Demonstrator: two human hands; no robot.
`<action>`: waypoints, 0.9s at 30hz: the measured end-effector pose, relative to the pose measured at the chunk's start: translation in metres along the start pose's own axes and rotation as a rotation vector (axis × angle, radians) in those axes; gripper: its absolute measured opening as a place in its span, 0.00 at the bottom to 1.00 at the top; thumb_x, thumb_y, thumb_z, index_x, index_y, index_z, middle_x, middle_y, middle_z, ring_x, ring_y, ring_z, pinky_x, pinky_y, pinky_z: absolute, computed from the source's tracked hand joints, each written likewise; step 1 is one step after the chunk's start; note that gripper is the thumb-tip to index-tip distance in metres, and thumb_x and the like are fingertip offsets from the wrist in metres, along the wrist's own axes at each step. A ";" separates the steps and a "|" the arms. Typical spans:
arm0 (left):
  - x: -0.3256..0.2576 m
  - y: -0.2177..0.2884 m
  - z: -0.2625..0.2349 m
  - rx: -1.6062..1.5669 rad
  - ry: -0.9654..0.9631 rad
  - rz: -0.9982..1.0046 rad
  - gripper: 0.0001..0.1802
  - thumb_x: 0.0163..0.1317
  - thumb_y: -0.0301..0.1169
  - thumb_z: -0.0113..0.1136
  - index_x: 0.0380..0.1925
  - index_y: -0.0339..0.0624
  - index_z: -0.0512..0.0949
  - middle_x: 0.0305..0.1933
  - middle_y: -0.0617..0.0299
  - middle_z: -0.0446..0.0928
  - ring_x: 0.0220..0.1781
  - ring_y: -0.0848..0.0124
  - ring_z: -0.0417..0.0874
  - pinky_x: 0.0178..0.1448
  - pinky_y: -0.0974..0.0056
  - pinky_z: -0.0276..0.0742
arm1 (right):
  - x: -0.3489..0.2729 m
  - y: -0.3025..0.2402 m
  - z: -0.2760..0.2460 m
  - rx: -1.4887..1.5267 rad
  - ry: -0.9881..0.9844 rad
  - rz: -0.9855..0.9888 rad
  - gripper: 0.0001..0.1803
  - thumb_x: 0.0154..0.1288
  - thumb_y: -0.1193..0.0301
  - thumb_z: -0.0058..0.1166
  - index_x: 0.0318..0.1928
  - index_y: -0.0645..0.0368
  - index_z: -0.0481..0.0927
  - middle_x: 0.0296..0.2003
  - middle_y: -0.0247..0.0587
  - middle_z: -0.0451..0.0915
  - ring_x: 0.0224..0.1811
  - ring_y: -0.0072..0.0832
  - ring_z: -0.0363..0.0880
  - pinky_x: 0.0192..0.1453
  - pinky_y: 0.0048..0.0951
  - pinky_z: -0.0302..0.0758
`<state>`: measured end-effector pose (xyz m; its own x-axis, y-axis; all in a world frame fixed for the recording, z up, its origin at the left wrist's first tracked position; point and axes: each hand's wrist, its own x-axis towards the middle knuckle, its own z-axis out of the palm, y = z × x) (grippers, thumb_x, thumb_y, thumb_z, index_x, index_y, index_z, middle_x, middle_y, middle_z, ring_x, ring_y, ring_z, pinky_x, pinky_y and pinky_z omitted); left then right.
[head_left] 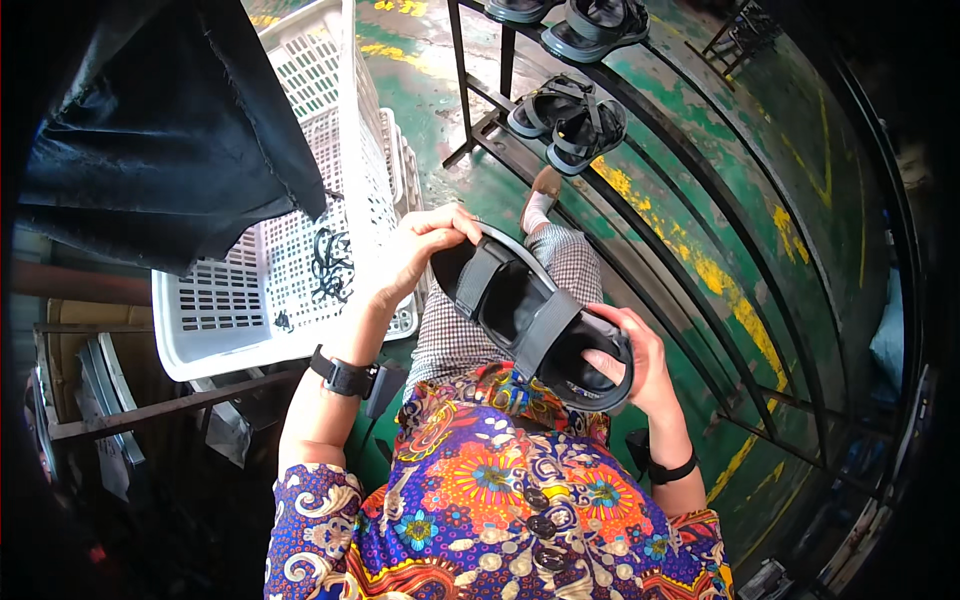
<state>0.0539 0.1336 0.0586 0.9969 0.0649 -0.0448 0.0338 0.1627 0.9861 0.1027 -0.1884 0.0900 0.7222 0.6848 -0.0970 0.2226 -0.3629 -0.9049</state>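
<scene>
A black sandal (516, 312) with wide dark grey straps lies tilted across my lap, held between both hands. At its toe end, my left hand (432, 243) pinches the rim with the fingers over the edge. My right hand (636, 358) grips the heel end, its thumb inside on the footbed and its fingers round the outer side. The underside of the sole is mostly hidden from view.
On my left stands a white plastic basket (240, 352) with black strap pieces (332, 264) inside. Black sheet material (170, 140) hangs over it. To the right, a black metal rack (690, 235) carries several sandals (575, 120). A metal frame (150, 412) sits at lower left.
</scene>
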 end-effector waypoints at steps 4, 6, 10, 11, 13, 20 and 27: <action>-0.008 -0.015 -0.001 -0.041 0.024 -0.013 0.10 0.56 0.32 0.56 0.30 0.35 0.80 0.42 0.60 0.74 0.51 0.69 0.72 0.59 0.67 0.61 | 0.001 -0.004 0.003 -0.136 0.043 -0.048 0.26 0.51 0.69 0.66 0.53 0.58 0.77 0.41 0.41 0.79 0.43 0.36 0.80 0.48 0.29 0.75; -0.011 -0.019 -0.001 -0.072 0.050 -0.020 0.09 0.57 0.30 0.56 0.30 0.35 0.80 0.41 0.61 0.75 0.53 0.68 0.72 0.60 0.66 0.61 | 0.003 -0.003 0.006 -0.126 0.034 -0.041 0.26 0.51 0.69 0.66 0.53 0.58 0.77 0.41 0.41 0.79 0.43 0.35 0.80 0.48 0.29 0.75; -0.012 -0.018 0.000 -0.020 0.049 0.031 0.09 0.61 0.27 0.52 0.34 0.36 0.81 0.42 0.64 0.77 0.50 0.72 0.74 0.61 0.68 0.64 | 0.002 0.004 0.008 0.051 0.003 0.013 0.27 0.52 0.69 0.66 0.54 0.61 0.76 0.42 0.41 0.79 0.45 0.31 0.80 0.52 0.28 0.73; -0.013 -0.015 0.001 0.012 0.056 -0.001 0.08 0.61 0.26 0.52 0.35 0.36 0.81 0.44 0.63 0.77 0.51 0.72 0.74 0.61 0.68 0.64 | 0.001 0.006 0.008 0.092 -0.010 0.047 0.27 0.53 0.69 0.66 0.54 0.62 0.76 0.43 0.41 0.80 0.46 0.30 0.79 0.53 0.28 0.72; -0.016 -0.004 0.000 0.130 0.071 -0.017 0.10 0.61 0.25 0.52 0.40 0.39 0.80 0.48 0.62 0.76 0.52 0.72 0.74 0.60 0.66 0.67 | -0.001 0.010 0.010 0.153 -0.047 0.088 0.26 0.54 0.70 0.65 0.54 0.62 0.76 0.45 0.39 0.80 0.48 0.28 0.78 0.55 0.28 0.71; -0.066 0.088 -0.082 0.307 0.254 0.089 0.14 0.65 0.31 0.54 0.48 0.38 0.79 0.37 0.63 0.81 0.42 0.75 0.80 0.48 0.70 0.74 | -0.015 0.034 0.026 0.524 0.182 0.348 0.29 0.53 0.73 0.65 0.57 0.64 0.73 0.50 0.39 0.77 0.53 0.28 0.75 0.59 0.30 0.69; -0.053 0.047 -0.240 1.085 0.076 -0.583 0.15 0.58 0.32 0.51 0.43 0.44 0.82 0.33 0.58 0.83 0.36 0.71 0.83 0.41 0.67 0.76 | 0.000 0.066 0.033 0.489 0.412 0.490 0.31 0.57 0.73 0.64 0.61 0.64 0.68 0.54 0.41 0.74 0.57 0.31 0.72 0.63 0.31 0.66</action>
<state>-0.0140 0.3739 0.0693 0.8076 0.3198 -0.4955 0.5497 -0.7125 0.4361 0.0964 -0.1917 0.0165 0.8683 0.1961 -0.4557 -0.4252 -0.1790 -0.8872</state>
